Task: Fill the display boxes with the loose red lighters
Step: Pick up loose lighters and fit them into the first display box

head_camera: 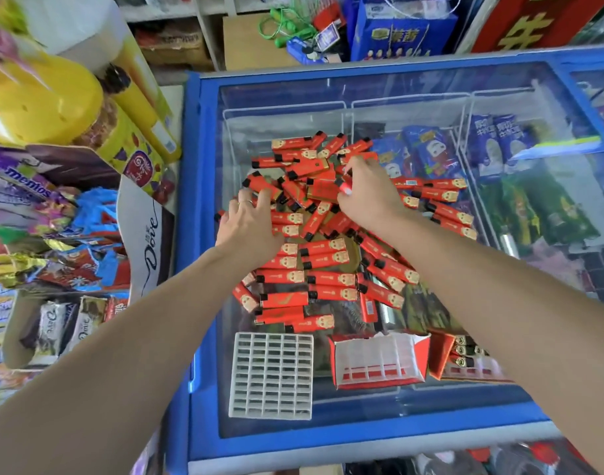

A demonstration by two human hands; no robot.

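A heap of loose red lighters [328, 234], slim glossy plastic sticks with black caps and a gold printed figure, lies spread over the glass lid of a blue-framed freezer [204, 234], the surface here, from its middle toward the far left part. The left hand [249, 224] lies flat on the left side of the heap, fingers spread wide, its grip closed on nothing; a thin ring shows on one finger. The right hand [369, 193] is cupped on the heap's far side, fingers curled among the lighters; whether its grip has hold of any cannot be told. Along the near edge stand a white plastic grid tray [271, 375] of empty rectangular cells, an open red card display box [379, 361] with a white insert, and at the right another display box [465, 358] showing lighter tops, partly hidden by the right forearm. Beyond the left edge lie candy packets [54, 234].
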